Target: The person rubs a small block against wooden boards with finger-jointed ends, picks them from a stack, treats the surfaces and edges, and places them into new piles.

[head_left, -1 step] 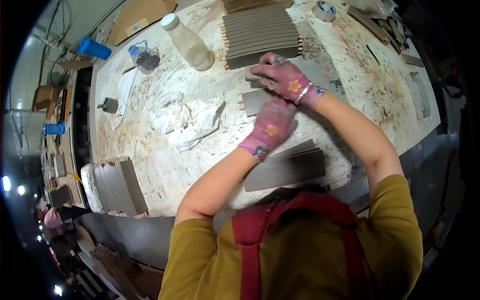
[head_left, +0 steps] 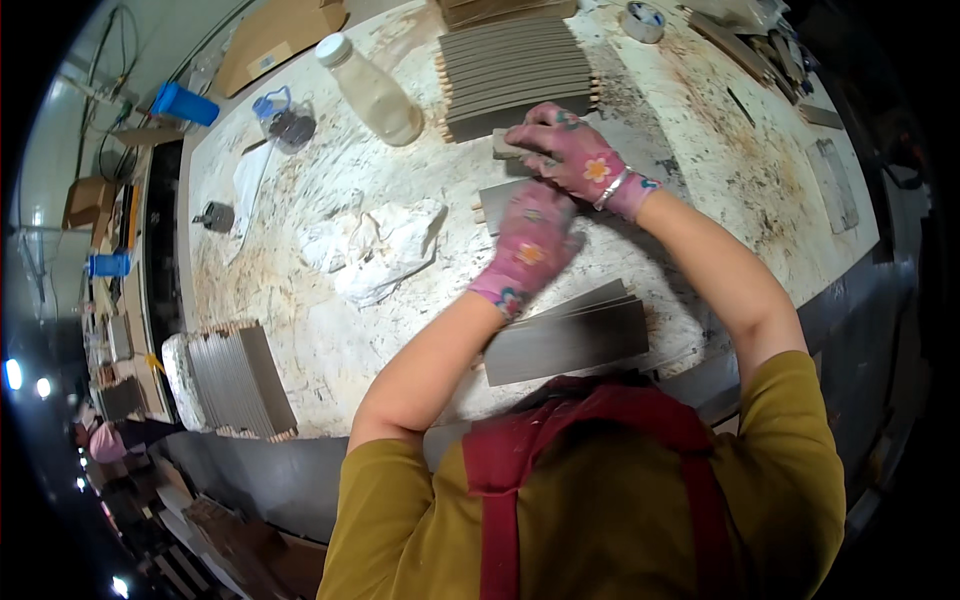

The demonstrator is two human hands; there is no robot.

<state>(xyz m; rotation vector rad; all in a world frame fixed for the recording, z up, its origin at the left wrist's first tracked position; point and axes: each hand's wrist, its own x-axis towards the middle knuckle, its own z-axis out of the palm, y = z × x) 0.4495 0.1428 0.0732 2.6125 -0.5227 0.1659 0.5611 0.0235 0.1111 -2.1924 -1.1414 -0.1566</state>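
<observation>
Right fingers curled, and I've got them closed on a small tan block (head_left: 507,145): its left end pokes out past my fingertips, and the rest sits under my gloved right hand (head_left: 560,150). Just nearer me, there's a grey board (head_left: 493,203) lying on the tabletop (head_left: 790,230), pale stubs showing at its left end. My gloved left hand (head_left: 530,240) lies over it, covering its right part; those fingers are blurred and half tucked beside the right hand, so I can't tell whether they grip or only press.

Straight beyond my right fingertips, close by, comes a row of grey boards (head_left: 515,75) packed together toward the far edge. Closer to my body, by the near edge, a few loose grey boards (head_left: 570,345) overlap at an angle. Off to the left, a crumpled white cloth (head_left: 385,255), well apart from both hands; past it, toward the far edge, a cloudy bottle (head_left: 375,95) with a white cap. And out at the near left corner, another stack of boards (head_left: 240,380), stood on edge.
</observation>
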